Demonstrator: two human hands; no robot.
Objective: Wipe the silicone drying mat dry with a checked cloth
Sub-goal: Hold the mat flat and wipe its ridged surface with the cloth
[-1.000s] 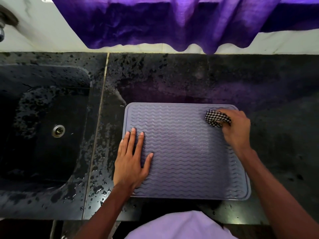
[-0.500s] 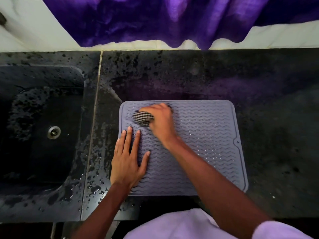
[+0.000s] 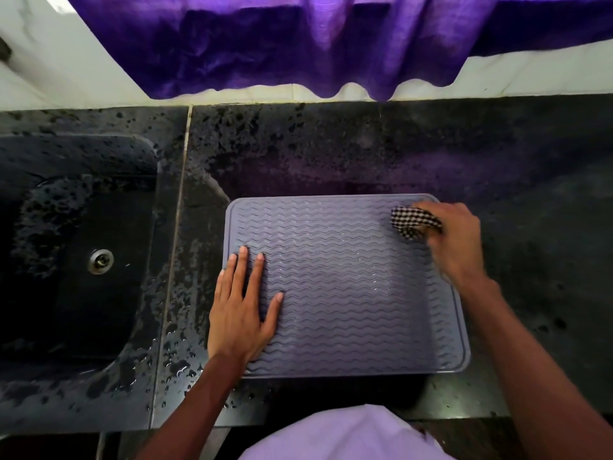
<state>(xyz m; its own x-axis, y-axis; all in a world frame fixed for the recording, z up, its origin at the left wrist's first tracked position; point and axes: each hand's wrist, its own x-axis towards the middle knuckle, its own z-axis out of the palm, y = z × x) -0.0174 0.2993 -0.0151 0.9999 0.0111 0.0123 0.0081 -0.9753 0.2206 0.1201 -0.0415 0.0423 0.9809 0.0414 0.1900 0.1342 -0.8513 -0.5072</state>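
A person bends over a rectangular, wave-ribbed, grey-lilac silicone drying mat (image 3: 348,293) that lies flat on a wet, speckled black stone counter (image 3: 331,154). At the mat's far right corner the right hand (image 3: 456,242), slightly blurred, has its fingers curled round a bunched black-and-white checked cloth (image 3: 414,220), and the cloth touches the ribs there. The left hand (image 3: 240,313) lies palm down on the mat's near left part, with the fingers straight, a little spread and grasping nothing; its outer edge reaches past the mat's left rim. Left of the mat, beyond a pale seam in the counter, a dark sunken sink (image 3: 39,327) holds a round metal drain (image 3: 101,261). Water beads stand on the counter along the mat's left and near edges. Beyond the mat's far edge a crumpled purple fabric (image 3: 298,44) hangs in front of a white wall (image 3: 66,78). On the mat's near side, a pale lilac garment (image 3: 345,436) shows on the person's body.
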